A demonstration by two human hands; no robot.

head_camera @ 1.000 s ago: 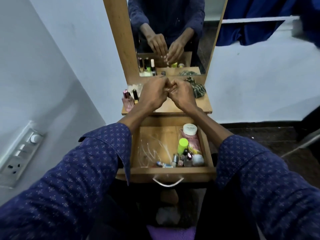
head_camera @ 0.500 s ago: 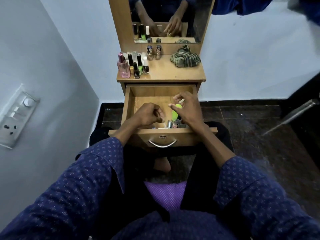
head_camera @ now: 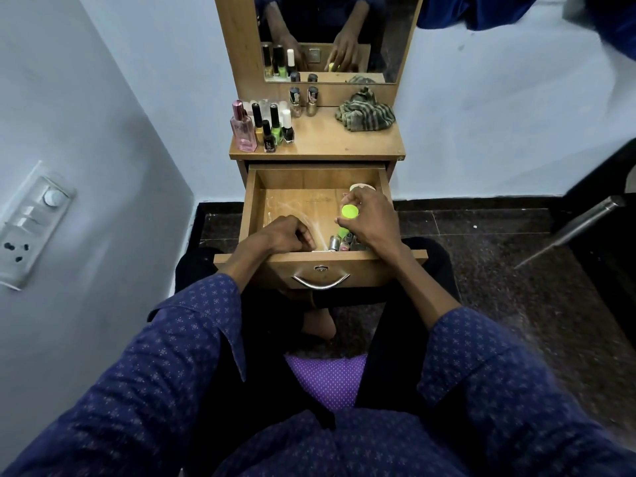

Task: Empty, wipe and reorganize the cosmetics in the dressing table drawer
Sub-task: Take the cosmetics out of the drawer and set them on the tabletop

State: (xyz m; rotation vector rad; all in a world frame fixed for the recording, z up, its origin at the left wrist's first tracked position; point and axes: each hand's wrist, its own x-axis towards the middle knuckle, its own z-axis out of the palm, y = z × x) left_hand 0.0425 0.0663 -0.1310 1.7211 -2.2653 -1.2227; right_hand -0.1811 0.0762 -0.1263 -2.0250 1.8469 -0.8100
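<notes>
Wooden dressing table point(head_camera: 344, 146) against pale wall; drawer point(head_camera: 253, 208) pulled out. Bottle with green cap point(head_camera: 349, 212) upright at drawer's right side, right hand point(head_camera: 373, 223) gripping it. Left hand point(head_camera: 287, 235) curled at front left; contents not visible. Small bottles point(head_camera: 339, 243) beside. Nail polishes point(head_camera: 275, 127), cloth point(head_camera: 366, 113) on top.

- The wooden dressing table top point(head_camera: 320, 139) is carrying a pink perfume bottle point(head_camera: 243, 129) and nail polish bottles point(head_camera: 275, 129) at nine o'clock.
- A striped cloth point(head_camera: 365, 112) is lying crumpled at two o'clock.
- Two metallic-capped bottles point(head_camera: 303, 100) are standing at twelve o'clock.
</notes>
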